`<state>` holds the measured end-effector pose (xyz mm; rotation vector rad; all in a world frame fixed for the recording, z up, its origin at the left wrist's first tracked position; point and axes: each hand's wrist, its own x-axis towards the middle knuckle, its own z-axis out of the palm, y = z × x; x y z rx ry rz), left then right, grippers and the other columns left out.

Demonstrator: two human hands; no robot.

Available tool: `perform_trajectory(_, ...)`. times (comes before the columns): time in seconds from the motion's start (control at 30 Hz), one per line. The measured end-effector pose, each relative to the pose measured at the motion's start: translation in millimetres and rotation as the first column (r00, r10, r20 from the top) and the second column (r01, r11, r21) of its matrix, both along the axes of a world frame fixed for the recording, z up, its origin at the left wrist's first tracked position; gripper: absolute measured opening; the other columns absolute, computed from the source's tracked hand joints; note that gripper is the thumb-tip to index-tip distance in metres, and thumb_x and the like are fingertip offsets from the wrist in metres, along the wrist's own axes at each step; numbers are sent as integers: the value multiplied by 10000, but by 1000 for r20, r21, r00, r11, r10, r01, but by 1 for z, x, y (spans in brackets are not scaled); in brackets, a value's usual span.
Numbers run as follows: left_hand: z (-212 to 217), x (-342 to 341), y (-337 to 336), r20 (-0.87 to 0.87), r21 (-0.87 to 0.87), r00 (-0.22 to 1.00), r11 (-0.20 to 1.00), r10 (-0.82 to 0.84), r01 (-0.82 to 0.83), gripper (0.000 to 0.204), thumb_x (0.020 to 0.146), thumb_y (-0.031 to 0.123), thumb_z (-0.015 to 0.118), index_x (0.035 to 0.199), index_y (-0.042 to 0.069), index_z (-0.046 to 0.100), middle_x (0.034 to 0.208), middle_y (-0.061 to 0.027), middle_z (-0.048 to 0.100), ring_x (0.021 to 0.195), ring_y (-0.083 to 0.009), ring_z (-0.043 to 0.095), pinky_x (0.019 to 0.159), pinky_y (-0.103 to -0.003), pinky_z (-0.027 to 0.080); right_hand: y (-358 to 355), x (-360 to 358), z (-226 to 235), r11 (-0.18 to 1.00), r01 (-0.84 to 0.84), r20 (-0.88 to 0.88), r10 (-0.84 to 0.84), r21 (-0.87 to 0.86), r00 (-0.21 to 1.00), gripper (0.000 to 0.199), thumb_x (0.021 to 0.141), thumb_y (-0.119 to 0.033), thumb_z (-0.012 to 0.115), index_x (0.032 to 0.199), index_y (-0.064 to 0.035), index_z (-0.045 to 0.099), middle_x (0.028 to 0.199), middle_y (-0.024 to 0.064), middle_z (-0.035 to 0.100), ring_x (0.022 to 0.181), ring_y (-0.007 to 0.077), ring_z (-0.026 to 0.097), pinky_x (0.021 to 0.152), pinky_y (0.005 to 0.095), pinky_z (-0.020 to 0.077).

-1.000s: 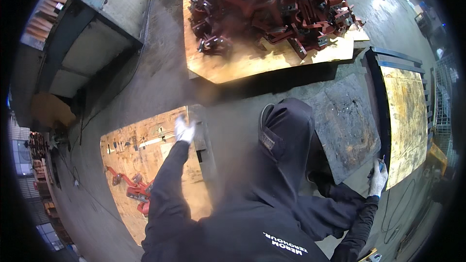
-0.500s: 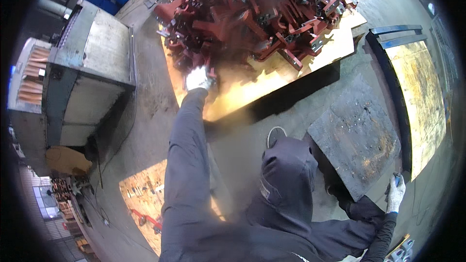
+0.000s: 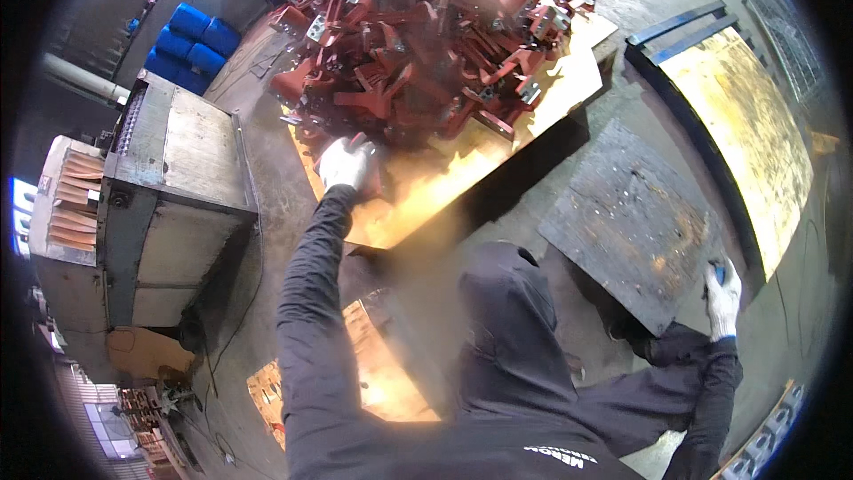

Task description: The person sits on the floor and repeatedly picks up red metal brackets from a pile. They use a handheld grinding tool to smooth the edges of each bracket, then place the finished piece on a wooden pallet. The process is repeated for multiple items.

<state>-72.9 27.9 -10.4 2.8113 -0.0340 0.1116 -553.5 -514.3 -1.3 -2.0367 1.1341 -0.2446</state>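
Observation:
A tangled pile of red-brown metal brackets [image 3: 391,62], some with pale plates full of holes, covers most of a wooden board [image 3: 409,213]. At its near left edge my left hand [image 3: 345,165], in a white glove, is closed on a red metal bracket [image 3: 379,185]; my fingers and glove hide part of its shape. Far to the right, my right hand [image 3: 725,293], also gloved in white, is closed around a small blue object [image 3: 719,275]. Its kind is hard to make out. That hand is beside the corner of a dark, scuffed plate [image 3: 631,222].
A grey metal cabinet [image 3: 191,249] stands on the left, with blue drums [image 3: 191,44] behind it. A wood-topped, dark-framed platform [image 3: 737,124] lies at the right. Another wooden board [image 3: 382,369] is below my left arm; grey metal parts [image 3: 769,431] are at the lower right.
The view has shifted. My left hand has drawn back a little toward me from the pile, with the red bracket in it. My right hand still holds the blue object.

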Motion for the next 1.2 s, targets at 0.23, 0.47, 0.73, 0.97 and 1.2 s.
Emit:
perform_trajectory(0.23,103,-115,-119,-43,-296,765,739,-643,605,338,803,357,713,851,30,644,902,-155,688,842,-269,671,739,-346,504,88,57,34,945,-312,355,260,98,898,226,833,-104,638,1043,-25,613,957,58,659,897,151,620,835,299,491)
perform_trajectory(0.47,73,-234,-273,-60,-74,196,200,-979,977,295,752,244,721,948,40,640,877,-189,649,845,-360,643,765,-407,513,138,70,29,874,-475,508,366,100,780,477,788,-124,706,1232,-28,560,1139,128,656,1045,209,618,927,327,471)
perform_trajectory(0.73,-12,-297,-356,-64,-588,206,204,-976,783,486,803,245,724,1155,-5,502,1020,-195,646,945,-324,647,810,-409,521,109,8,-32,892,-271,485,68,362,872,429,732,-6,690,1151,-5,594,984,52,649,902,127,596,813,282,486)
perform_trajectory(0.97,59,-332,-322,-426,-857,722,499,-545,-129,544,900,392,625,1226,-16,474,1066,-166,635,935,-245,634,811,-366,521,127,20,12,869,24,368,-234,494,900,380,770,-93,773,1101,-22,602,878,17,636,705,90,574,598,251,482)
perform_trajectory(1.2,-98,-348,-323,-361,-714,208,125,-909,-689,584,969,509,465,1299,28,481,1157,-134,584,942,-233,601,815,-364,508,121,-2,-3,815,36,341,-281,578,897,390,782,-107,758,1121,-25,586,756,11,607,571,79,559,409,211,379)
